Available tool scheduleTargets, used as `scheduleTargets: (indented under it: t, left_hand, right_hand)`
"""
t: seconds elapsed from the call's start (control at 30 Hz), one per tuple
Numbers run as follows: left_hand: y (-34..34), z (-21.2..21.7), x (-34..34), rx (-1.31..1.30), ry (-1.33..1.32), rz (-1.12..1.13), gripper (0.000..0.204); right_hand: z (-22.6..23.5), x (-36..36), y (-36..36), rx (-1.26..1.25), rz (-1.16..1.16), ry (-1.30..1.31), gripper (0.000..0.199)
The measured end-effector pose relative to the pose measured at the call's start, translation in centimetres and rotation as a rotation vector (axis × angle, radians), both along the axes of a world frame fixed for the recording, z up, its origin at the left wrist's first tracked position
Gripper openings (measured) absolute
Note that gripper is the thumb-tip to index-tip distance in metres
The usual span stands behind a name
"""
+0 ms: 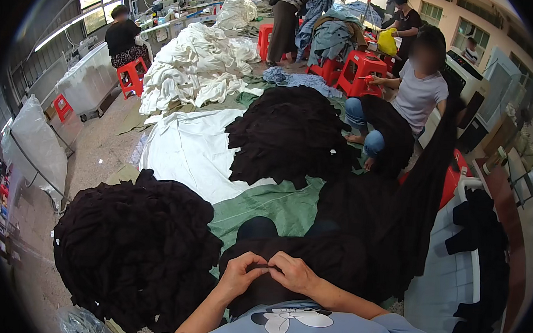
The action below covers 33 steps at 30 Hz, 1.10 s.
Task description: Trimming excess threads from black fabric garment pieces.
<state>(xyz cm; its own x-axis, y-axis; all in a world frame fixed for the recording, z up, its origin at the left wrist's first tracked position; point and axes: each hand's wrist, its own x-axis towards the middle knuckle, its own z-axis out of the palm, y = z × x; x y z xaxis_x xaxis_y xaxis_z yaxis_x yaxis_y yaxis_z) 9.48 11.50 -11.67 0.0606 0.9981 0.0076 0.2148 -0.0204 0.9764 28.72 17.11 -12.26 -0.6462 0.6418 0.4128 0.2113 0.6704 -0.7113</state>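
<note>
Across my lap lies a dark brown-black garment (328,256). My left hand (243,275) pinches its edge between thumb and fingers. Right beside it, my right hand (293,272) pinches the same edge, the fingertips of both hands almost meeting. Only a narrow dark strip of cloth shows between them; any small tool there is hidden. A big heap of dark garments (136,250) sits to my left, and a second dark heap (293,134) lies ahead of me on white and green sheets.
A co-worker in a light shirt (420,93) sits at the right with dark cloth. White fabric (193,64) is piled farther back, near red stools (362,71). At my right stands a white tub (443,269) with dark garments over its rim. Green sheeting (270,209) covers the floor ahead.
</note>
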Motion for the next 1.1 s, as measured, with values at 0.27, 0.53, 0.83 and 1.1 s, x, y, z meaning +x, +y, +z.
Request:
scheduleTargets:
  t: [0.27, 0.53, 0.83, 1.1]
  left_hand:
    - [0.0, -2.4, -1.2, -0.256, -0.32, -0.126, 0.017]
    - [-0.1, -2.8, -0.5, -0.167, 0.023, -0.077, 0.019]
    - [0.8, -0.4, 1.9, 0.529, 0.424, 0.17, 0.019]
    - [0.2, 0.4, -1.5, -0.051, -0.082, 0.104, 0.017]
  right_hand:
    - [-0.7, 0.0, 0.0, -0.016, 0.025, 0.071, 0.016]
    - [-1.2, 0.1, -0.4, -0.094, -0.028, 0.084, 0.016]
    - [0.3, -0.7, 0.1, -0.121, -0.237, 0.081, 0.014]
    - [3.2, -0.6, 1.2, 0.009, -0.102, -0.062, 0.024]
